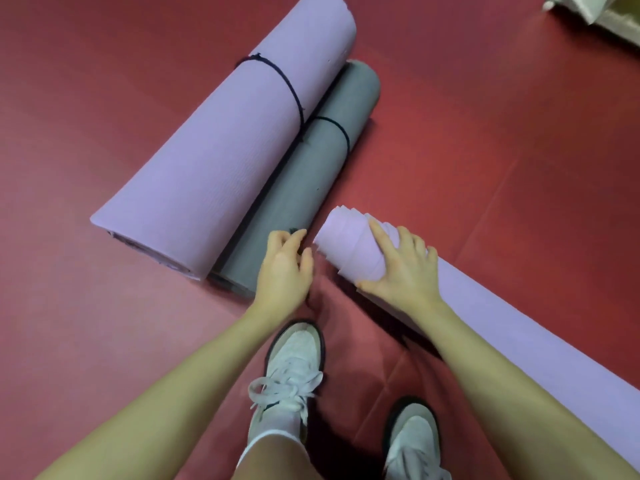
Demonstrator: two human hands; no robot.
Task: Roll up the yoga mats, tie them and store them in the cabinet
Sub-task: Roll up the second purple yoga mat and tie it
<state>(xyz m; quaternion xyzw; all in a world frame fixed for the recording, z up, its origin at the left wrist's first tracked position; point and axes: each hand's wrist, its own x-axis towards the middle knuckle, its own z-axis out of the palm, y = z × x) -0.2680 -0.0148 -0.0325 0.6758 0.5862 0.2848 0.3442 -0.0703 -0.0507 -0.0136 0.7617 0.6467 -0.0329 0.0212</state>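
A third light purple yoga mat [346,240] lies rolled on the red floor, stretching to the lower right. My right hand [405,268] grips the roll near its left end, fingers over the top and thumb underneath. My left hand [285,268], just left of that end, pinches a thin dark cord [294,231] whose tail hangs below the palm. To the left, a thick purple rolled mat [235,143] and a slimmer grey rolled mat [304,174] lie side by side. A dark cord is tied round each.
My two white shoes [291,379] [412,441] stand on the red floor [485,150] right below the hands. A pale box or bag [599,19] sits at the top right corner. No cabinet is in view.
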